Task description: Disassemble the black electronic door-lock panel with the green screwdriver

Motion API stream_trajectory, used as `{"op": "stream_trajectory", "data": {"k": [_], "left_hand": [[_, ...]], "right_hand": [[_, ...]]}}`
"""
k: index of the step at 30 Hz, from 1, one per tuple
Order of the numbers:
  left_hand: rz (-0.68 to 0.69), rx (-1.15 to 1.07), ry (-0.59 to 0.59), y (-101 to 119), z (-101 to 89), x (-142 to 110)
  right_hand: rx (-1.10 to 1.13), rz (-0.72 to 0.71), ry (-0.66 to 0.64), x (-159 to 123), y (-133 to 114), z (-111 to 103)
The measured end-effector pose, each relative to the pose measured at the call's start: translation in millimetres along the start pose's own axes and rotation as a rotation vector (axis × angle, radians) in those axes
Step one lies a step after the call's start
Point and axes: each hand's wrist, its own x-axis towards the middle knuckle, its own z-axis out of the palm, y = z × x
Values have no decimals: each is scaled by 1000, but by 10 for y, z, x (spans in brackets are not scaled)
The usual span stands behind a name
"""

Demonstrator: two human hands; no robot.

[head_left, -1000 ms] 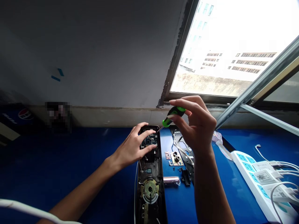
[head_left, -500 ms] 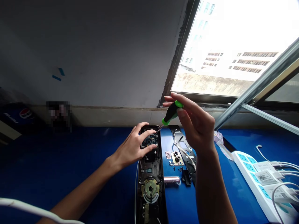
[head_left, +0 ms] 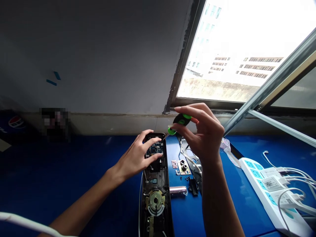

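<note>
My left hand point(head_left: 133, 154) rests over the far end of a long black device casing point(head_left: 166, 184), fingers spread. Its index finger and thumb touch the dark circuit board point(head_left: 154, 149) inside. Pinched between the thumb and fingers of my right hand point(head_left: 201, 131) is a black-and-green screwdriver point(head_left: 181, 121). The tool is tilted, its shaft reaching down-left to the casing's right side near the board; the exact tip contact is too small to tell. A round metal speaker-like part point(head_left: 156, 200) sits nearer in the casing.
Right of the casing lie a perforated black panel point(head_left: 195, 160), a small board with round parts point(head_left: 184, 168), loose screws point(head_left: 177, 172), a pinkish cylinder point(head_left: 178, 191) and a black bracket point(head_left: 193, 187). A white power strip point(head_left: 260, 184) with plugs stands farther right.
The right hand's fingers have shifted around the screwdriver handle, which now looks turned and lower in the grip. The left hand stays on the board. The whole view has shifted slightly.
</note>
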Motion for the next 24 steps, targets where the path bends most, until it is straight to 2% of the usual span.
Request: {"op": "stream_trajectory", "data": {"k": [2, 6, 12, 18, 24], "left_hand": [[-2, -1, 2, 0, 2, 2], [-6, -2, 3, -4, 11, 2], [9, -17, 20, -15, 21, -4], [12, -42, 38, -3, 15, -2], [11, -90, 112, -12, 49, 5]], "right_hand": [[-2, -2, -15, 1, 4, -5], [121, 78, -143, 0, -24, -17], [4, 68, -68, -1, -42, 0], [87, 150, -252, 4, -62, -24], [97, 150, -264, -16, -45, -37]]}}
